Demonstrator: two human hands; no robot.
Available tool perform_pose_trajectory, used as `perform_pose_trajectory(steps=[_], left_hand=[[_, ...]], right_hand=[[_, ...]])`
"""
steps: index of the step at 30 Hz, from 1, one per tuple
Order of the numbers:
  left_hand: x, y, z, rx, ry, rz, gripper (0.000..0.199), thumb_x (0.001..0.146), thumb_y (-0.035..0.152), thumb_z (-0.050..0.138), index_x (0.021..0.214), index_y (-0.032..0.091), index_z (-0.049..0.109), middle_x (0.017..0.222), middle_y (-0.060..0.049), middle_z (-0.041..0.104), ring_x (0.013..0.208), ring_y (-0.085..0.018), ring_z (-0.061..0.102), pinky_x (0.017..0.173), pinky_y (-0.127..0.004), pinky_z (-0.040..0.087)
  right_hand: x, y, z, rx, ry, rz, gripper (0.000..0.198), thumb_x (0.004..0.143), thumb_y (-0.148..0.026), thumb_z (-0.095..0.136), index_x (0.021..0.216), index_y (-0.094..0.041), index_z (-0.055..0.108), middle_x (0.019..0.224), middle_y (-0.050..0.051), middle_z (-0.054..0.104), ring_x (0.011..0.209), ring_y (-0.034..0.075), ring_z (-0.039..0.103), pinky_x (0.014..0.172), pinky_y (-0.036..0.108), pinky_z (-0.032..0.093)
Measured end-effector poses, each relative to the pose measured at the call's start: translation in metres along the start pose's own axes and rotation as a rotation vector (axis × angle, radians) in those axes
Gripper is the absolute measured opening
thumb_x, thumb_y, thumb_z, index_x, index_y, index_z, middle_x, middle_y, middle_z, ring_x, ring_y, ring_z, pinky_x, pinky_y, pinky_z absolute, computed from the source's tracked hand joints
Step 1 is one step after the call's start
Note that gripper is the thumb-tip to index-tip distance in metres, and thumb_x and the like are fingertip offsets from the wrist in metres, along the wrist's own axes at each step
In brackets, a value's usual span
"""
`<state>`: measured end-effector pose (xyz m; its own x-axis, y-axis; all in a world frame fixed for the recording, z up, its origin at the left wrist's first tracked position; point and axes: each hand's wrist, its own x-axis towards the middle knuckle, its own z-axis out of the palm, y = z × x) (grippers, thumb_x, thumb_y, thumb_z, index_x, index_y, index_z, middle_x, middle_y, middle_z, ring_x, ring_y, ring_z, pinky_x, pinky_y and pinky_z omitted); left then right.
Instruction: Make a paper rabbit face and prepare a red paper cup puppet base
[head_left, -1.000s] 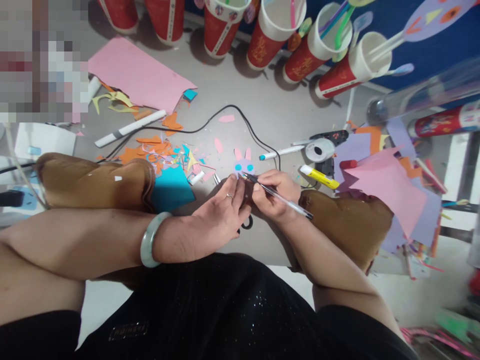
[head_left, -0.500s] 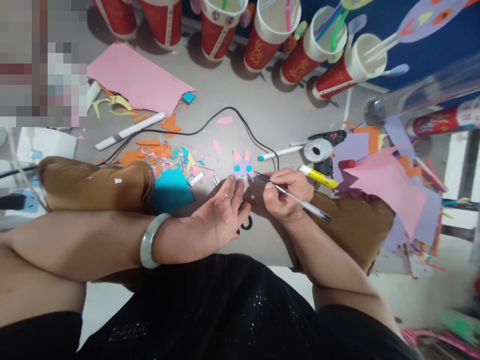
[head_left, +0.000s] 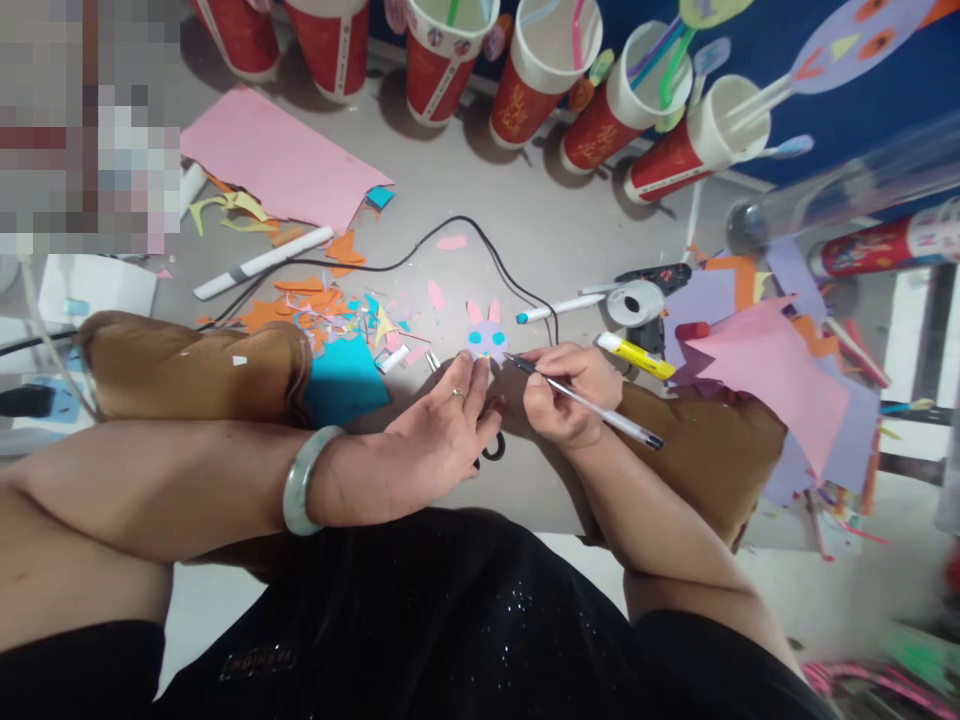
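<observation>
A small lavender paper rabbit face [head_left: 488,332] with pink ears and blue eyes lies flat on the grey table. My left hand [head_left: 439,430] rests with outstretched fingers, its fingertips pressing the rabbit's lower edge. In my right hand [head_left: 574,392] is a clear ballpoint pen [head_left: 600,407] with a black grip; its tip is at the right side of the rabbit face. Black scissor handles [head_left: 493,446] show partly beneath my left hand, the rest being covered. Just left of my left fingertips a metal point [head_left: 432,361] lies on the table.
Several red paper cups [head_left: 517,110] line the back. Paper scraps [head_left: 315,305], a white marker [head_left: 262,263] and pink paper [head_left: 277,155] lie left. A black cable [head_left: 480,232] crosses behind the rabbit. Rightward are a tape roll [head_left: 635,302], a yellow glue stick [head_left: 637,355] and brown cushion [head_left: 697,450].
The pen's tip has moved slightly down and left, nearer the lower right edge of the rabbit face. My left hand stays in place on the paper.
</observation>
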<state>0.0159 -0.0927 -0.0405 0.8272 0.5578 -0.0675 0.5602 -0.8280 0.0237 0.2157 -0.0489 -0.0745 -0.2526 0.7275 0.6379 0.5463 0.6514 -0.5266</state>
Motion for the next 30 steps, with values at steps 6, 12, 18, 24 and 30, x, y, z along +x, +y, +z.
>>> perform_pose_trajectory(steps=[6,12,18,24,30], left_hand=[[-0.0002,-0.0002,0.0024,0.047,0.036,0.005,0.090,0.086,0.069,0.065,0.144,0.001,0.052,0.147,-0.033,0.053,0.138,-0.045,0.052,0.123,-0.058,0.023],[0.0002,0.0007,-0.0020,0.073,0.004,-0.004,0.090,0.085,0.071,0.065,0.145,0.004,0.053,0.147,-0.030,0.055,0.140,-0.044,0.051,0.122,-0.057,0.025],[0.0006,0.0003,-0.0020,0.053,0.007,-0.008,0.088,0.085,0.069,0.067,0.145,0.006,0.054,0.147,-0.028,0.056,0.143,-0.042,0.049,0.122,-0.056,0.027],[0.0015,-0.0004,-0.0020,0.012,0.002,-0.004,0.090,0.085,0.067,0.068,0.143,0.001,0.052,0.147,-0.034,0.053,0.140,-0.044,0.051,0.122,-0.058,0.026],[0.0034,-0.0005,0.0004,0.029,0.015,-0.001,0.091,0.082,0.068,0.070,0.140,0.001,0.054,0.146,-0.033,0.055,0.140,-0.044,0.051,0.122,-0.057,0.028]], right_hand=[[-0.0024,-0.0001,0.0017,0.073,-0.018,-0.038,0.024,0.075,-0.013,0.059,0.092,-0.026,0.051,0.067,-0.003,0.057,0.063,0.019,0.070,0.052,0.031,0.062],[-0.0017,0.0011,0.0020,0.091,-0.019,-0.044,0.026,0.073,-0.012,0.060,0.092,-0.026,0.050,0.068,-0.004,0.057,0.061,0.018,0.069,0.054,0.032,0.064],[-0.0025,0.0024,0.0029,0.068,-0.004,-0.034,0.023,0.075,-0.014,0.059,0.091,-0.026,0.049,0.068,-0.004,0.057,0.061,0.018,0.069,0.054,0.031,0.063],[-0.0016,-0.0017,0.0027,-0.029,-0.014,-0.029,0.020,0.080,-0.014,0.060,0.093,-0.026,0.052,0.072,-0.002,0.063,0.064,0.018,0.070,0.048,0.029,0.057],[-0.0001,-0.0070,0.0072,-0.061,-0.089,0.034,0.014,0.086,-0.019,0.064,0.095,-0.025,0.056,0.081,0.000,0.072,0.065,0.014,0.070,0.052,0.026,0.056]])
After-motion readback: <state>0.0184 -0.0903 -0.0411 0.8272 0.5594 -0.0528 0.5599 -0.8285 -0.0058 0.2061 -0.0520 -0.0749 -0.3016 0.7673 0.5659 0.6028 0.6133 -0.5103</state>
